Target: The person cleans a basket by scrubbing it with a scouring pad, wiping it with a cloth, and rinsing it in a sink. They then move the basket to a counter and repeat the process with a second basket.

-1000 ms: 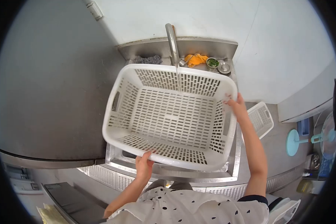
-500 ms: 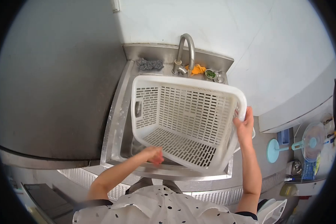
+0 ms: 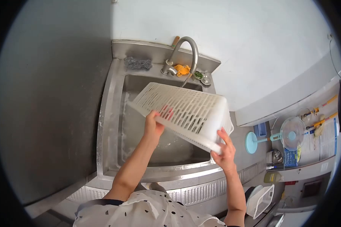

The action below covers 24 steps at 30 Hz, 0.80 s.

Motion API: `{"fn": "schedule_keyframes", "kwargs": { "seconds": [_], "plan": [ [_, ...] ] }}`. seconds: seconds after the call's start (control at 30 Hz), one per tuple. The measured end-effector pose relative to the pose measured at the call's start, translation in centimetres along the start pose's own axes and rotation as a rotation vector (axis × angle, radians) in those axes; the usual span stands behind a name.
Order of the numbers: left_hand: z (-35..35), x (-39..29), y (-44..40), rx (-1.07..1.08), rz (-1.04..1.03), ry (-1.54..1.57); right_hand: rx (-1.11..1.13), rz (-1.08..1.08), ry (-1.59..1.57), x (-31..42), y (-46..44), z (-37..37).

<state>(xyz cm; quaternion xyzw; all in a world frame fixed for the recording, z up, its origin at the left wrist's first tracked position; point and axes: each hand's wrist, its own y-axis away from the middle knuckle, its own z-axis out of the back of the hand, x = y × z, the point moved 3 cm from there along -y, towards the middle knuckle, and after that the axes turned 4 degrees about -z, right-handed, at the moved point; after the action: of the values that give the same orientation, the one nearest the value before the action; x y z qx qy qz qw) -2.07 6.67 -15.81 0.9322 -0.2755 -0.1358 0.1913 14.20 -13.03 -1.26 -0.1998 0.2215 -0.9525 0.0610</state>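
Note:
A white slotted plastic laundry basket (image 3: 183, 106) is tipped over the sink (image 3: 140, 147), its slotted outside facing up. My left hand (image 3: 154, 125) is closed on the near rim, and some of its fingers show through the slots. At the right end, my right hand (image 3: 225, 151) grips the basket's corner, thumb and fingers around the rim. Behind the basket stands the curved metal faucet (image 3: 194, 49); a thin stream seems to fall from it towards the basket's far side. The inside of the basket is hidden.
On the sink's back ledge lie a grey scrubber (image 3: 138, 63), an orange cloth (image 3: 182, 70) and a small bowl of greens (image 3: 197, 75). A dark metal panel (image 3: 57, 94) borders the left. At right are a light-blue fan (image 3: 291, 135) and a white rack (image 3: 261, 202).
The basket has turned from its open side facing me to its outside facing up. My left hand has taken hold of the near rim; my right hand has moved down and left.

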Motion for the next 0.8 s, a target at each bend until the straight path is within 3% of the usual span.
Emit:
{"fn": "schedule_keyframes", "kwargs": {
  "seconds": [0.1, 0.13, 0.23, 0.33, 0.43, 0.47, 0.57, 0.6, 0.67, 0.77, 0.8],
  "plan": [
    [4.5, 0.2, 0.5, -0.093, 0.039, 0.067, 0.026, -0.376, -0.031, 1.3, 1.6, -0.6],
    [6.4, 0.3, 0.6, -0.131, 0.034, 0.095, 0.118, -0.379, -0.062, 0.9, 2.2, -0.5],
    [9.0, -0.8, 3.1, -0.178, 0.01, -0.01, -0.417, -1.196, -0.703, -4.2, 15.8, -5.8],
    [11.8, -1.5, 5.5, -0.165, 0.022, -0.102, -0.734, -1.579, -1.16, -2.1, 15.4, -5.7],
    [11.7, -1.1, 8.1, -0.354, 0.004, -0.152, -1.156, -1.468, -1.096, -2.0, 21.0, -7.8],
    [14.2, -0.7, 7.4, -0.296, 0.046, -0.08, -1.083, -1.579, -1.103, -2.1, 21.8, -8.0],
    [17.7, 0.1, 6.9, -0.215, 0.083, -0.046, -0.91, -1.391, -1.858, -1.8, 18.7, -7.8],
    [18.7, 0.6, 6.6, -0.202, 0.089, 0.017, -0.832, -1.412, -1.644, -2.2, 17.4, -7.7],
    [19.3, 1.6, 5.7, -0.165, 0.107, 0.144, -0.8, -1.334, -1.598, -2.8, 13.4, -6.1],
    [17.3, 1.1, 5.8, -0.093, 0.124, -0.014, -0.645, -1.181, -1.676, -1.9, 4.9, -4.2],
    [17.0, 1.0, 5.0, -0.129, 0.113, 0.058, -0.602, -1.126, -1.682, -2.1, 2.3, -4.0]
  ]
}}
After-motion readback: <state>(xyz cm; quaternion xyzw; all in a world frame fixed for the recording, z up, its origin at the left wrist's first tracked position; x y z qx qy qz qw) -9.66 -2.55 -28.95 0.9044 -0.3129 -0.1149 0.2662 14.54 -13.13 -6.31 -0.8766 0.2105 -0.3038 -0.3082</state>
